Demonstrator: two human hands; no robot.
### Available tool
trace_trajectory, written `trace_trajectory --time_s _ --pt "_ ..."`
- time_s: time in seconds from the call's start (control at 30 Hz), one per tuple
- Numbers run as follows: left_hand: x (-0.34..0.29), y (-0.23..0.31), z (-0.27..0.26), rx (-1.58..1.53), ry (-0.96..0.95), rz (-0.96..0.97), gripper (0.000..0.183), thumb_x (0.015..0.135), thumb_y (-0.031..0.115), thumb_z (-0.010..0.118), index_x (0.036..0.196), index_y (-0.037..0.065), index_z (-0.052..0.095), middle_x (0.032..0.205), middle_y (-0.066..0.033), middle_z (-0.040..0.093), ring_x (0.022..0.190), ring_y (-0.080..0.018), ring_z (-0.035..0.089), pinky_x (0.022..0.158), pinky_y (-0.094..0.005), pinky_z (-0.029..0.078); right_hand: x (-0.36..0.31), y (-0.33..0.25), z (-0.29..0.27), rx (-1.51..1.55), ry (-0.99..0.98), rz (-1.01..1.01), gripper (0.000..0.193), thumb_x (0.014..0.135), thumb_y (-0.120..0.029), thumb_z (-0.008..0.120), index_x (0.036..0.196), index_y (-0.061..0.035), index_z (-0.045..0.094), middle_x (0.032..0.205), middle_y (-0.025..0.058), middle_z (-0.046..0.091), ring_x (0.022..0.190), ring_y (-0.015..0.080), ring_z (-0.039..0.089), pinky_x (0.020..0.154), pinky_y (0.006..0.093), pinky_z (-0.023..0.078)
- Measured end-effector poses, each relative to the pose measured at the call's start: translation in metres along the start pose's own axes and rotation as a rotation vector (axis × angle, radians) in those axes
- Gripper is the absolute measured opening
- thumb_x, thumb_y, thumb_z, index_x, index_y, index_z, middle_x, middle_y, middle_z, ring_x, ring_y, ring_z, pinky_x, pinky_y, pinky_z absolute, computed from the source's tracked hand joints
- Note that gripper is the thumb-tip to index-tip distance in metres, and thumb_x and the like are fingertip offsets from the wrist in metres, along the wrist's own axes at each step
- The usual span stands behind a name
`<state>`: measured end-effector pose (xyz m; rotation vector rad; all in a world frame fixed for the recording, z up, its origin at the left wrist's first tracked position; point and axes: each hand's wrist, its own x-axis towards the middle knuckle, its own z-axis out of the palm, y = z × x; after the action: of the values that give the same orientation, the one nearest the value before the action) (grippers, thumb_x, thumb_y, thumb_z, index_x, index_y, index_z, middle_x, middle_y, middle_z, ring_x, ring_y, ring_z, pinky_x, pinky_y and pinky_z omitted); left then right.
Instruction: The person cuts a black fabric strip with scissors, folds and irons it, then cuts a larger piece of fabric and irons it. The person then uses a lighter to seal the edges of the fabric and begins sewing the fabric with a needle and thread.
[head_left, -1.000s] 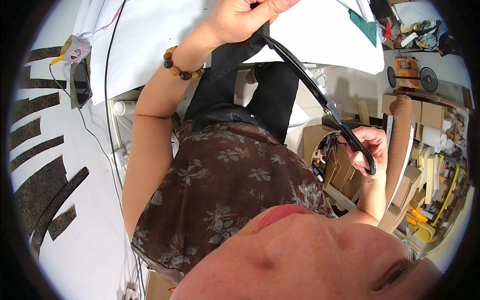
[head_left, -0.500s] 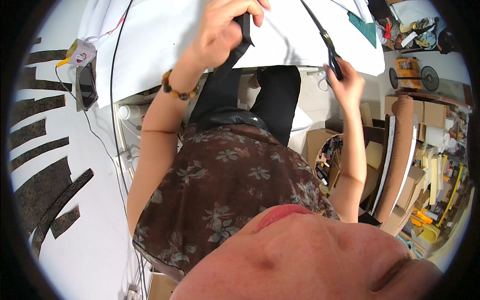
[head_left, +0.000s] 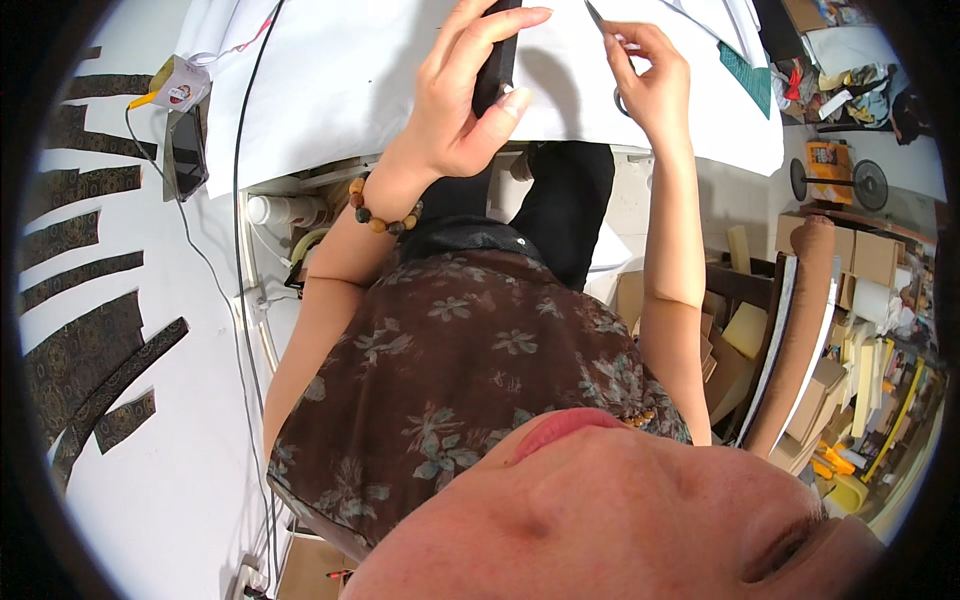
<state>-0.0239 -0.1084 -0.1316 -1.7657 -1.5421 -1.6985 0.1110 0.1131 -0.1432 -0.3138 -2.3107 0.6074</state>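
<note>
- Curving around a black strip (head_left: 498, 62) on the near part of the white-covered table (head_left: 330, 110), the left hand (head_left: 452, 100) had its fingers bent over the strip and its thumb by the near end; how firmly it pinched could not be told.
- The right hand (head_left: 655, 85), farther right, was closed around scissors (head_left: 597, 17), a pointed tip showing past its fingertips and a handle loop below them; whether the blades were parted could not be told.
- A beaded bracelet (head_left: 384, 212) circled the left wrist.
- A black cable (head_left: 241, 150) crossed the table's left side, with a small carton (head_left: 183, 84) and a dark flat device (head_left: 186, 150) beyond it.
- Dark patterned strips (head_left: 85, 335) lay at far left.
- A green mat (head_left: 746, 82) showed near the table's right edge.
- A brown roll (head_left: 803, 310) leaned at right, beside cardboard boxes (head_left: 868, 252).
</note>
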Motion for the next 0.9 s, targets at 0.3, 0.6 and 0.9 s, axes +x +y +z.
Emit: trace_trajectory --time_s 0.3,0.6,0.9 --pt "-0.008 -0.019 0.016 -0.144 0.090 0.058 0.062 0.098 0.038 0.040 0.136 -0.010 0.050 0.148 -0.0356 0.043 0.139 -0.0479 0.042 0.115 -0.0508 0.033 0.001 -0.099 0.008 0.998 -0.253 -0.002 0.008 0.097 -0.005 0.061 0.103 -0.0001 0.063 0.102 0.0075 0.059 0.097 0.0159 0.055 0.089 0.0300 0.042" --pt "-0.010 -0.019 0.020 -0.143 0.152 0.065 0.059 0.099 0.034 0.036 0.133 -0.012 0.052 0.143 -0.0365 0.048 0.133 -0.0483 0.049 0.111 -0.0484 0.040 -0.001 -0.101 0.014 0.894 -0.184 -0.149 0.014 0.088 0.000 0.065 0.102 0.0011 0.065 0.106 0.0112 0.059 0.104 0.0212 0.056 0.096 0.0339 0.042" --pt "-0.012 -0.025 0.018 -0.085 0.152 0.118 0.057 0.100 0.031 0.034 0.134 -0.012 0.051 0.144 -0.0368 0.047 0.132 -0.0484 0.050 0.110 -0.0485 0.041 0.001 -0.103 0.021 0.859 -0.143 -0.181 0.014 0.083 0.003 0.069 0.097 0.0013 0.066 0.105 0.0112 0.059 0.103 0.0215 0.056 0.095 0.0338 0.042"
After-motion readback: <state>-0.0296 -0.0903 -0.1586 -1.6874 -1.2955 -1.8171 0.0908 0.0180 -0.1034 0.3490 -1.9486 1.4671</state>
